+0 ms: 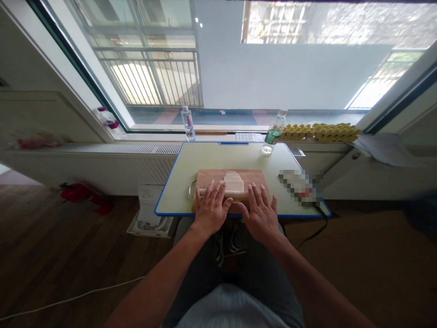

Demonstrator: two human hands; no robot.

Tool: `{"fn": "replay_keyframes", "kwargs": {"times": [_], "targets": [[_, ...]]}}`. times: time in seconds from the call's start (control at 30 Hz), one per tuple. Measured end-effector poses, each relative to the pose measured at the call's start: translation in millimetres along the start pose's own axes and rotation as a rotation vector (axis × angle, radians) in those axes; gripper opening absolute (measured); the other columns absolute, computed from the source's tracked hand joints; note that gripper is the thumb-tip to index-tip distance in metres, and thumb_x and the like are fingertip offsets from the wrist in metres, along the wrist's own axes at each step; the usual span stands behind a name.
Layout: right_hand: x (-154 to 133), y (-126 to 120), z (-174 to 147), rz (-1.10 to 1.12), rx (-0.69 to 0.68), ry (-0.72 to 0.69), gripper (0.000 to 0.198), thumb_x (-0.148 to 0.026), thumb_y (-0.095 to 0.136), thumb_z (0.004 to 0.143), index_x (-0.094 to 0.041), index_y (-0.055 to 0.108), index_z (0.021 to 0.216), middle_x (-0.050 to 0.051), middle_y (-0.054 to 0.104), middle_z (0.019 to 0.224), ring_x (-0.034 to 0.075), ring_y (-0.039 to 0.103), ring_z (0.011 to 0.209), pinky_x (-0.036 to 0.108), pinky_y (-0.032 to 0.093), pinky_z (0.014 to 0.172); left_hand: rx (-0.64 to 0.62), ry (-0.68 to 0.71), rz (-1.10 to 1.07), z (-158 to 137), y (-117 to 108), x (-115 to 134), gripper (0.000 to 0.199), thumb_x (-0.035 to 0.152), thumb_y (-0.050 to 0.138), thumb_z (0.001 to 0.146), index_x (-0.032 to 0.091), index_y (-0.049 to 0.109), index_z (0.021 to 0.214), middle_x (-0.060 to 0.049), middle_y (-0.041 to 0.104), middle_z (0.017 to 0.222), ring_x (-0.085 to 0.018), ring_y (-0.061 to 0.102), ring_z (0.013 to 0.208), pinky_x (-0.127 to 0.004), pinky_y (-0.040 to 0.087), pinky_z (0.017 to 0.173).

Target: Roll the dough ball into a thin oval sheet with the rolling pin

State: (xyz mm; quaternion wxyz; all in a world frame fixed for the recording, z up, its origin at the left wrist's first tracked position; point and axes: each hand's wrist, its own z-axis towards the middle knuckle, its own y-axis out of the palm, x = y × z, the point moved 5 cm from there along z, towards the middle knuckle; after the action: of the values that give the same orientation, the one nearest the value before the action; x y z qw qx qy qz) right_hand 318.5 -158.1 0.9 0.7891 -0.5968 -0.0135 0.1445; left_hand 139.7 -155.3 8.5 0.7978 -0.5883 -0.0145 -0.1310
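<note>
A pale wooden rolling pin lies crosswise near the front edge of a wooden cutting board. Just beyond it, a flattened, rounded sheet of dough rests on the board; its near side meets the pin. My left hand presses on the pin's left part with fingers stretched out flat. On the right part lies my right hand, palm down, fingers straight and thumb apart. Neither hand wraps around the pin, and the hands cover its ends.
The board sits on a small blue-edged table. At the table's back right stands a green-labelled bottle; a pixelated item with a dark strap lies nearer. Another bottle and yellow objects line the windowsill.
</note>
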Motion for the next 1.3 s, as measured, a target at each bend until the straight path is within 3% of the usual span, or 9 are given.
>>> {"fn": "replay_keyframes", "kwargs": {"times": [0.33,0.57,0.7,0.9,1.0,1.1,1.3], "targets": [[8.6,5.0,60.5,-0.009,-0.096,0.033,0.07,-0.052,0.028,0.114,-0.012,0.042,0.17,0.017,0.04,0.176,0.037,0.032,0.163,0.07,0.023,0.13,-0.172,-0.027,-0.028,57.3,-0.2,-7.1,0.06,0.052,0.033,0.114,0.029,0.047,0.168,-0.005,0.046,0.174,-0.034,0.034,0.166,-0.074,0.013,0.135],[15.4,11.5,100.0,-0.003,-0.084,0.02,0.067,-0.051,0.024,0.115,-0.013,0.055,0.162,0.015,0.048,0.171,0.038,0.038,0.16,0.07,0.025,0.129,-0.177,-0.039,0.01,91.3,3.6,-11.5,0.063,0.055,0.028,0.114,0.027,0.049,0.167,-0.006,0.044,0.175,-0.035,0.037,0.164,-0.072,0.017,0.135],[12.6,8.6,82.7,0.02,-0.065,-0.007,0.067,-0.051,0.029,0.115,-0.011,0.051,0.164,0.018,0.047,0.172,0.038,0.037,0.16,0.068,0.024,0.13,-0.178,-0.017,-0.005,79.1,-1.0,-8.1,0.063,0.054,0.029,0.115,0.026,0.049,0.167,-0.006,0.044,0.175,-0.034,0.037,0.164,-0.07,0.017,0.135],[2.5,1.8,18.2,0.06,-0.027,-0.03,0.071,-0.049,0.032,0.113,-0.017,0.028,0.176,0.016,0.038,0.177,0.036,0.03,0.165,0.064,0.023,0.131,-0.143,0.004,-0.028,25.6,-8.2,-4.3,0.059,0.05,0.034,0.115,0.032,0.044,0.17,-0.004,0.049,0.172,-0.031,0.039,0.163,-0.064,0.015,0.138],[-0.4,1.3,9.6,0.054,-0.02,-0.024,0.072,-0.048,0.033,0.113,-0.018,0.024,0.178,0.016,0.037,0.178,0.035,0.028,0.166,0.063,0.021,0.132,-0.152,0.018,-0.026,17.7,-6.5,-7.4,0.059,0.05,0.035,0.115,0.035,0.042,0.171,-0.003,0.049,0.172,-0.031,0.039,0.164,-0.063,0.015,0.138],[2.1,3.5,29.0,0.029,-0.055,0.013,0.069,-0.048,0.032,0.113,-0.016,0.033,0.175,0.016,0.038,0.177,0.035,0.029,0.165,0.064,0.02,0.133,-0.166,0.031,-0.021,34.8,-2.4,-11.4,0.059,0.051,0.033,0.115,0.035,0.041,0.171,-0.001,0.047,0.174,-0.029,0.036,0.165,-0.06,0.013,0.139],[13.2,10.8,103.9,-0.013,-0.129,0.064,0.071,-0.054,0.026,0.114,-0.011,0.049,0.166,0.016,0.04,0.176,0.039,0.031,0.163,0.071,0.019,0.131,-0.243,-0.009,0.002,103.8,5.3,-15.3,0.06,0.053,0.028,0.115,0.035,0.046,0.169,-0.001,0.04,0.178,-0.031,0.032,0.166,-0.064,0.019,0.136]]}}
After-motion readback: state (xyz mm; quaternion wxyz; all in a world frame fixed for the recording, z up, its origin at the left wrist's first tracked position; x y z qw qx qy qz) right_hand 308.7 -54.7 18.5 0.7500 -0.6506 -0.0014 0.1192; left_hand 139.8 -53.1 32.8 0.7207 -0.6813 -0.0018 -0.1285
